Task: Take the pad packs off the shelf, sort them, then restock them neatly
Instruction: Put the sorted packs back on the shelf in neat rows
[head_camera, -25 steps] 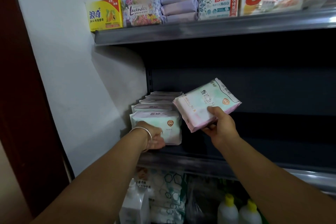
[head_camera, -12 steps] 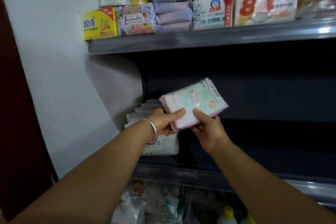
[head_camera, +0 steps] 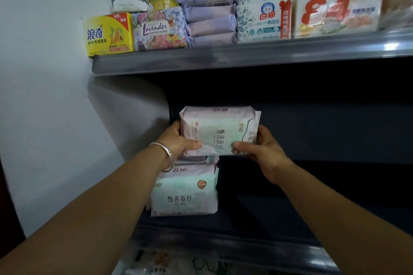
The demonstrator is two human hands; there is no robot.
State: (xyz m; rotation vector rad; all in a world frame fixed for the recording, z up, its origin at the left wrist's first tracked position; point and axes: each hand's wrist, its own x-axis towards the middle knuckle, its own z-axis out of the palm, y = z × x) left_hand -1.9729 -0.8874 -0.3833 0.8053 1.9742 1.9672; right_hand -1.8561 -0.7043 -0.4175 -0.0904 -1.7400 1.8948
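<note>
Presently left hand [head_camera: 178, 140] and right hand [head_camera: 263, 147] are both gripping one pad pack [head_camera: 220, 133], held between them; stocked pad packs [head_camera: 184, 194] are sitting on the shelf [head_camera: 257, 225] directly below the left hand.

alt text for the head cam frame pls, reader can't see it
Both hands, left hand and right hand, grip a mint-and-pink pad pack above a row of matching packs at the left end of a dark shelf. The shelf above holds soap boxes and purple packs.
</note>
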